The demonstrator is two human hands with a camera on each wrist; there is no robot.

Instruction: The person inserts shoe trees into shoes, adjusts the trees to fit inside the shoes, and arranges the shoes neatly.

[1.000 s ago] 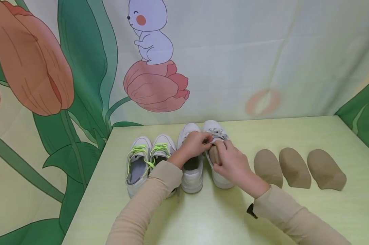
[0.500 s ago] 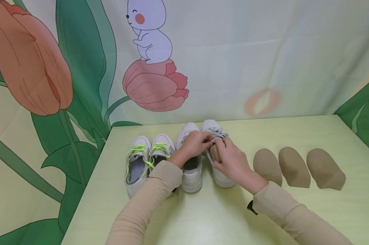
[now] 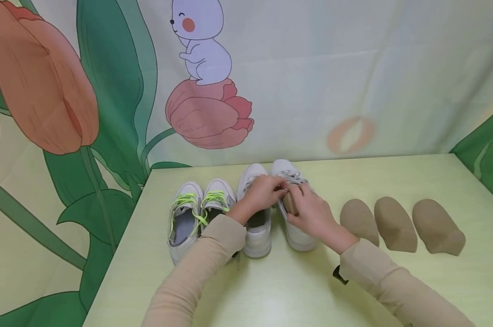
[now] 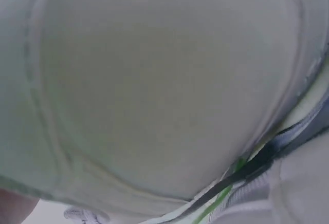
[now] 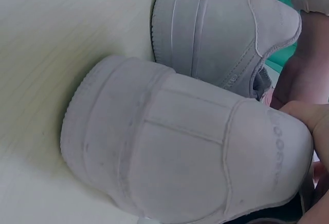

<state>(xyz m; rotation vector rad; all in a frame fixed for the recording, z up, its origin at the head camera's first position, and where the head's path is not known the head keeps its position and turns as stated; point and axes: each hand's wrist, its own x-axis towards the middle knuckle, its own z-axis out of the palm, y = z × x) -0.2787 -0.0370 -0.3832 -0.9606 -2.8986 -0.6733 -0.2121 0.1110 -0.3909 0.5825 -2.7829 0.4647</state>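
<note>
At the right end of the shoe row stands a white sneaker (image 3: 300,241) with grey laces. Inside its opening is a brown moulded shoe insert (image 3: 290,204), partly hidden by fingers. My left hand (image 3: 263,191) reaches over the neighbouring sneaker (image 3: 257,245) and pinches at the right sneaker's tongue. My right hand (image 3: 313,212) holds the insert between thumb and fingers; the exact contact is covered. Up close in the right wrist view, digits touch the collar behind the sneaker heel (image 5: 185,147). A pale blurred surface fills most of the left wrist view.
Left of the hands are two smaller white sneakers, one with green laces (image 3: 185,198) plainly visible. Several brown inserts, such as the rightmost one (image 3: 438,226), lie on the pale table (image 3: 271,295) to the right. A printed cloth (image 3: 295,81) hangs behind.
Both hands have shifted slightly right at the sneaker's opening, and less of the brown insert shows than a second ago. The shoes and loose inserts stay in place.
</note>
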